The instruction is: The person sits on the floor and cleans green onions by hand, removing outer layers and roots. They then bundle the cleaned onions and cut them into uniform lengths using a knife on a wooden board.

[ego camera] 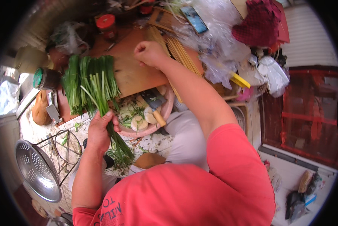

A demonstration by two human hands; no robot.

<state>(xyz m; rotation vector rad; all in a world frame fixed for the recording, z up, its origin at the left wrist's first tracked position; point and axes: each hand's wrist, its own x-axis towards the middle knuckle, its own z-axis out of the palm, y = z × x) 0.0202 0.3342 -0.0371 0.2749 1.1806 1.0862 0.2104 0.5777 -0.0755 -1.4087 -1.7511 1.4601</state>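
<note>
My left hand (102, 131) grips a bunch of long green garlic chives (101, 104), pale stem ends up and dark leaves trailing below the fist. Just beyond it, more chives (73, 84) lie in bundles on a wooden board (129, 73). My right hand (149, 53) is over the far part of the board, its fingers curled; whether it holds anything small cannot be told. Under the board's near edge, a pinkish basin (170, 106) holds a cleaver (157, 113) with a wooden handle, round pale pieces (139, 123) and green scraps.
Thin wooden sticks (183, 55) lie right of the board, beside plastic bags (222, 48) and a phone (193, 19). Red-lidded (105, 21) and green-lidded (38, 78) jars stand beyond and left. A butternut squash (40, 108) and metal colander (39, 171) are at left.
</note>
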